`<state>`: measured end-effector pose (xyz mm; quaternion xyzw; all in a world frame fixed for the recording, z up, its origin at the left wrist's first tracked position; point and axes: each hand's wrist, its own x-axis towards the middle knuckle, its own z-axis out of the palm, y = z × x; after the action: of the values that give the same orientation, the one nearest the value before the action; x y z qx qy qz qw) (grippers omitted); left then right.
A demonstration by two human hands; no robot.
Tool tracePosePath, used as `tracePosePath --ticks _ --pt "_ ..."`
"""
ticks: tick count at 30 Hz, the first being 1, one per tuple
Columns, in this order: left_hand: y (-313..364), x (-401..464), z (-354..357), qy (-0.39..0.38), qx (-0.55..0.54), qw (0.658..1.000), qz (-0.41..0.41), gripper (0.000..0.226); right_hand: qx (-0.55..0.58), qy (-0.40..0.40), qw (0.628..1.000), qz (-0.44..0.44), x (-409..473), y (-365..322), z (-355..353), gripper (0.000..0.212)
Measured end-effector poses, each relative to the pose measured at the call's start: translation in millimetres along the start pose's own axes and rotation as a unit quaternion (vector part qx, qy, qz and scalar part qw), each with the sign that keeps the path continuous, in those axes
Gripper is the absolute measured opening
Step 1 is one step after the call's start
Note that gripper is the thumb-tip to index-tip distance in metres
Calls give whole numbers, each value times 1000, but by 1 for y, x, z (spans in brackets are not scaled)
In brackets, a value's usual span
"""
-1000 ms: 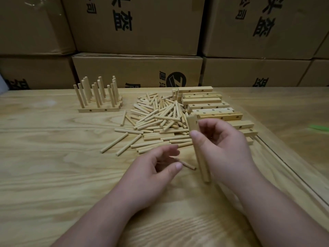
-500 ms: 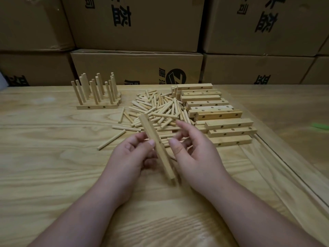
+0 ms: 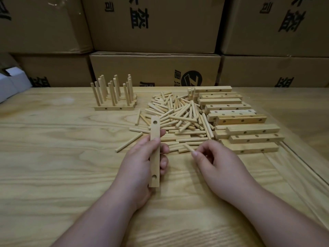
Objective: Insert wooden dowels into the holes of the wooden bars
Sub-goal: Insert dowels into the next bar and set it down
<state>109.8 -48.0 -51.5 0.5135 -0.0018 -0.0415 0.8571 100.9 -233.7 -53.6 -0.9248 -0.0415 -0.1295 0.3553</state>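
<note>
My left hand (image 3: 140, 163) gripped the pale drilled wooden bar (image 3: 154, 152), long axis pointing away from me; my right hand (image 3: 216, 159) pinched a short wooden dowel (image 3: 188, 147), its near end hidden, beside that bar.

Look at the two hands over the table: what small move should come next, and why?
Probably bring the short wooden dowel pinched by the right hand across to the upper hole of the pale drilled wooden bar in the left hand's grip. The bar's two visible holes are empty and face up, and the dowel sits apart from it.
</note>
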Motion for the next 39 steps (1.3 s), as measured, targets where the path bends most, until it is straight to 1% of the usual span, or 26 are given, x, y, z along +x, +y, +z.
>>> tracePosePath --ticks 3,6,7,8,9,11,18,21,23,25,27,28,30,33,36,39 --pt "1 -1 -2 -34 2 999 11 27 102 27 994 0 1 0 2 15" --pt "0 -2 -3 -42 -4 999 15 32 171 28 985 -1 0 2 5 8" --pt "0 -2 -3 -39 -1 999 16 33 194 21 981 3 0 2 6 9" --pt "0 -2 -2 -36 5 999 17 33 210 15 978 5 -1 3 6 15" --pt "-1 -2 -2 -36 10 999 18 34 217 11 976 7 -1 3 6 21" --pt "-2 -2 -2 -40 14 999 15 39 218 8 976 9 0 3 6 24" --pt "0 -4 -3 -74 31 997 11 35 241 17 970 8 -1 0 6 15" --pt "-1 -5 -1 -64 30 997 18 34 240 21 971 5 -2 0 5 13" --pt "-1 -6 0 -46 28 998 19 38 243 24 970 6 -2 -1 5 13" --pt "-1 -6 0 -37 28 999 15 33 251 25 968 10 -3 -3 4 13" --pt "0 -6 0 -49 22 999 7 22 267 21 963 11 -4 -4 3 14" --pt "1 -6 0 -57 18 998 2 23 278 20 960 11 -5 -4 2 15" --pt "2 -6 -1 -71 30 997 0 31 301 23 953 10 -6 -6 1 17" --pt "1 -7 1 -84 61 995 1 43 322 42 946 -6 -8 -9 -1 19" --pt "-2 -9 1 -89 102 991 16 39 312 80 946 -44 -9 -11 -2 19" --pt "-1 -10 2 -79 116 990 17 37 308 101 943 -81 -12 -14 -4 9"
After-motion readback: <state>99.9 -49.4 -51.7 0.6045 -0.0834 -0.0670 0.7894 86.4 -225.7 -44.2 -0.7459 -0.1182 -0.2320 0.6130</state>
